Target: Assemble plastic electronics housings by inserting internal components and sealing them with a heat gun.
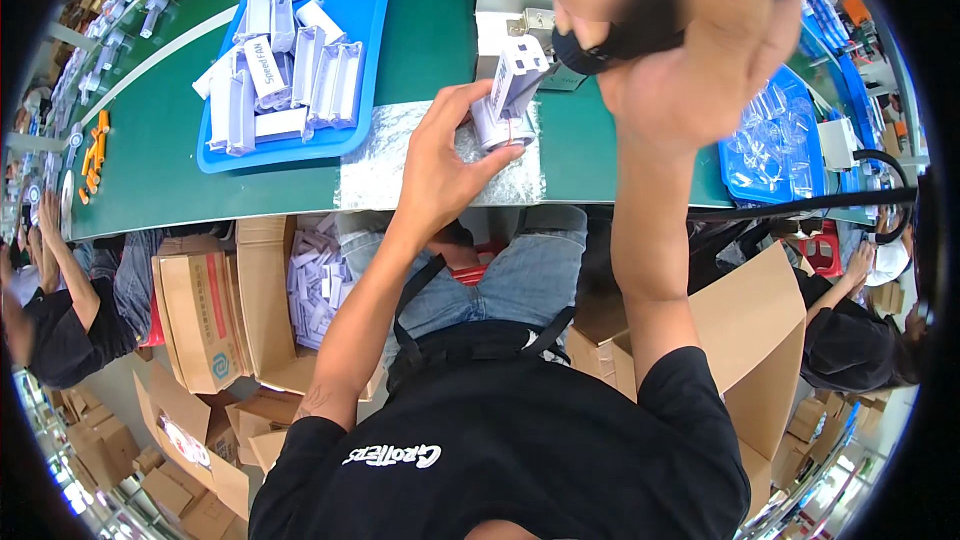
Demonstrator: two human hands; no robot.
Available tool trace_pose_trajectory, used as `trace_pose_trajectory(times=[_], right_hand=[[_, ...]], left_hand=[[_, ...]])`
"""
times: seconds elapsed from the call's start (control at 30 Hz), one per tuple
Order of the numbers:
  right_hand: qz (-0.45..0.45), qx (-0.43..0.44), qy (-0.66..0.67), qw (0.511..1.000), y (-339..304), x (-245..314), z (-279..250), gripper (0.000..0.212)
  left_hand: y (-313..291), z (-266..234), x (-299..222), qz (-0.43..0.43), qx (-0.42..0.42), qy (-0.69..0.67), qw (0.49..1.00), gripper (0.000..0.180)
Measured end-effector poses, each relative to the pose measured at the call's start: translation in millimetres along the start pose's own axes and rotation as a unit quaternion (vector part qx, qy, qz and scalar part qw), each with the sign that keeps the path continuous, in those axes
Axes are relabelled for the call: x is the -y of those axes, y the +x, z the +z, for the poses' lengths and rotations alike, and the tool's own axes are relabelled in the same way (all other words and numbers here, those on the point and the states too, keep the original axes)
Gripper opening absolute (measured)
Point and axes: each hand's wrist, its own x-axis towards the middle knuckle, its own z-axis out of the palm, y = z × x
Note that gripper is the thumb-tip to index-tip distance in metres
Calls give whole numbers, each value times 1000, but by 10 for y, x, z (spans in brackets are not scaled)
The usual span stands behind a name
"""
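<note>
My left hand pinches a small white plastic housing with a round base between thumb and fingers. The housing stands upright on a shiny pad at the table's near edge, and a thin reddish wire shows by its base. Raised to the right and close to the camera, my right hand is wrapped round a black tool that looks like an electric screwdriver. Blur and fingers hide most of that tool; its rounded dark end lies just right of the housing. Behind them sits a light metal machine box.
A blue tray on the left holds several white housings. Clear plastic parts fill another blue tray on the right. Orange cylinders lie far left on the green table. Open cartons flank my legs; people sit at both sides.
</note>
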Motion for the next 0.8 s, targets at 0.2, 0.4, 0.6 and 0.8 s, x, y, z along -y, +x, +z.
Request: trace_pose_trajectory(times=[0.2, 0.4, 0.6, 0.8], right_hand=[[28, -269, -81, 959, -114, -61, 554, 68], [37, -273, -76, 958, -131, -84, 556, 59], [39, -255, -95, 961, -137, -156, 496, 50], [54, -282, -111, 951, -149, -135, 532, 49]], left_hand=[[-25, -34, 17, -2, -6, -1, 1000, 69], [-36, -38, -10, -8, -4, 10, 1000, 70], [-15, -31, 8, -5, -1, 7, 1000, 69], [18, -81, -39, -4, 3, 8, 1000, 71]])
